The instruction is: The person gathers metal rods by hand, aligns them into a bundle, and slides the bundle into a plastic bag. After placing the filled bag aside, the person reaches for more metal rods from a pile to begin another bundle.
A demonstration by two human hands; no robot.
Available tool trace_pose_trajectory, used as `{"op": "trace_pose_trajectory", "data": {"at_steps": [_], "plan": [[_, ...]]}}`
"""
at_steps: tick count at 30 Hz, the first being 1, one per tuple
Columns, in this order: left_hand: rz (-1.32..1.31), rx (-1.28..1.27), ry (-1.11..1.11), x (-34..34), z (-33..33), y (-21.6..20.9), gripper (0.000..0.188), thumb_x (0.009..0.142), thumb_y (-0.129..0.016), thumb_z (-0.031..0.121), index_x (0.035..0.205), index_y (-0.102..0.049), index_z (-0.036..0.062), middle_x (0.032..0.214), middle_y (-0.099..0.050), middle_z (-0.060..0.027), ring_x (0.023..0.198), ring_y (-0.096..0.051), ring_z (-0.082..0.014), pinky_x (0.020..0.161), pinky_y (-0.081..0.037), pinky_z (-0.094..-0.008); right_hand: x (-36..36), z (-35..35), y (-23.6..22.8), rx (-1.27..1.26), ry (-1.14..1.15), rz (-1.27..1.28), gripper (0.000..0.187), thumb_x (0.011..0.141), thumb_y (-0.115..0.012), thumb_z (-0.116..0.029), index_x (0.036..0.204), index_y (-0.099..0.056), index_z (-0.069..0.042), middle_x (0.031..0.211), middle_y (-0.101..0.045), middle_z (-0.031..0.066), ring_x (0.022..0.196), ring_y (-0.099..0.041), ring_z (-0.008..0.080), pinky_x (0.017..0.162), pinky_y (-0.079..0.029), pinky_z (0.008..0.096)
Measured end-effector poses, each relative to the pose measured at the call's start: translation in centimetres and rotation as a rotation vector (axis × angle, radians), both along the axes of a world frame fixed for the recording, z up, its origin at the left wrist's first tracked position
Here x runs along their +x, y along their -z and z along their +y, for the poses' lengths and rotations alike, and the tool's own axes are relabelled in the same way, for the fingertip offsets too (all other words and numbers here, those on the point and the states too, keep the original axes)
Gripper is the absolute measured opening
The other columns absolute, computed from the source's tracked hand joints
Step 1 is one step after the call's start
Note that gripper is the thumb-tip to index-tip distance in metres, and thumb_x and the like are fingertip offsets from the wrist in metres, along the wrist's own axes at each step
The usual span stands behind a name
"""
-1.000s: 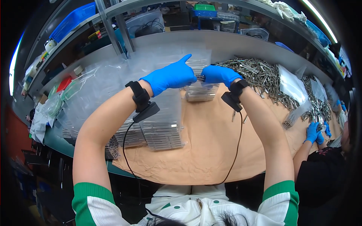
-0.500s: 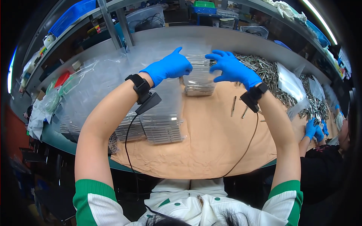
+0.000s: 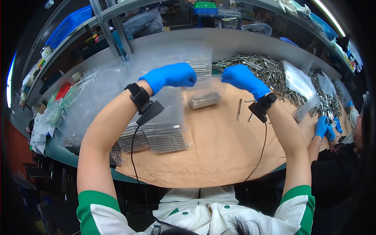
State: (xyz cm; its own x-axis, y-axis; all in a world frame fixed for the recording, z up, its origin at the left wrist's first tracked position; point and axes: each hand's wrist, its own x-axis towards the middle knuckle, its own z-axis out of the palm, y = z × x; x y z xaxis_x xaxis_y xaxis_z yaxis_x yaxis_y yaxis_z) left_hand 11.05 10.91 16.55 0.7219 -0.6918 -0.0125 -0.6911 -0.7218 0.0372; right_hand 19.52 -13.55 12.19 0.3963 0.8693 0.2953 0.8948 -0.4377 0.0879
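left hand (image 3: pixel 172 76): fingers are curled in, but whether anything is gripped cannot be told | right hand (image 3: pixel 243 78): fingers are bent, a grip cannot be told | clear bag of shiny rods (image 3: pixel 201 68): seen between both hands, just beside the left | loose rods (image 3: pixel 239 109): scattered on brown paper (image 3: pixel 215 149) near the right wrist

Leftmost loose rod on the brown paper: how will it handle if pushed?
The rod looks slim and roughly cylindrical, so it may roll if pushed sideways. Its metallic sheen suggests a stiff body, probably heavy for its size.
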Motion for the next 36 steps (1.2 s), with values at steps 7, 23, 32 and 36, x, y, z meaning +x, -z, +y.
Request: {"op": "trace_pose_trajectory", "data": {"at_steps": [7, 23, 32, 36], "plan": [[-0.186, -0.112, -0.239, 3.9, 4.4, -1.6, 0.016, 0.076, -0.058, 0.017, 0.085, -0.065, 0.0065, 0.082, -0.062, -0.0146, 0.077, -0.059, -0.0309, 0.070, -0.047, -0.0352, 5.1, 4.0, -1.4, 0.251, 0.116, 0.026, 0.017, 0.074, -0.062, -0.023, 0.081, -0.066, -0.008, 0.080, -0.062, 0.0099, 0.074, -0.059, 0.0274, 0.065, -0.047, 0.0354], [-0.419, -0.521, 0.089, -5.7, -3.8, -0.5, 0.015, 0.077, -0.061, 0.020, 0.085, -0.061, 0.0077, 0.095, -0.060, -0.0106, 0.087, -0.056, -0.0298, 0.076, -0.045, -0.0363, 5.0, -8.2, 4.1, 0.422, 0.309, 0.418, 0.030, 0.075, -0.061, -0.026, 0.100, -0.062, -0.009, 0.096, -0.061, 0.0151, 0.085, -0.059, 0.0308, 0.077, -0.047, 0.0358], [0.381, -0.754, -0.070, -9.1, -14.5, 13.8, 0.030, 0.079, -0.058, 0.032, 0.100, -0.058, 0.0105, 0.089, -0.060, -0.0101, 0.087, -0.056, -0.0277, 0.079, -0.045, -0.0358, 0.9, -20.4, 9.1, -0.219, 0.693, 0.355, 0.033, 0.072, -0.060, -0.014, 0.105, -0.058, -0.010, 0.101, -0.060, 0.0136, 0.094, -0.057, 0.0302, 0.079, -0.046, 0.0370], [-0.236, -0.485, -0.263, -7.2, -15.6, 18.3, 0.045, 0.077, -0.059, 0.036, 0.111, -0.051, 0.0072, 0.091, -0.059, -0.0118, 0.089, -0.055, -0.0280, 0.078, -0.044, -0.0398, -2.4, -21.9, 9.3, -0.336, 0.653, 0.400, 0.039, 0.071, -0.057, -0.009, 0.110, -0.054, -0.010, 0.107, -0.057, 0.0143, 0.098, -0.055, 0.0307, 0.080, -0.046, 0.0372]]}}
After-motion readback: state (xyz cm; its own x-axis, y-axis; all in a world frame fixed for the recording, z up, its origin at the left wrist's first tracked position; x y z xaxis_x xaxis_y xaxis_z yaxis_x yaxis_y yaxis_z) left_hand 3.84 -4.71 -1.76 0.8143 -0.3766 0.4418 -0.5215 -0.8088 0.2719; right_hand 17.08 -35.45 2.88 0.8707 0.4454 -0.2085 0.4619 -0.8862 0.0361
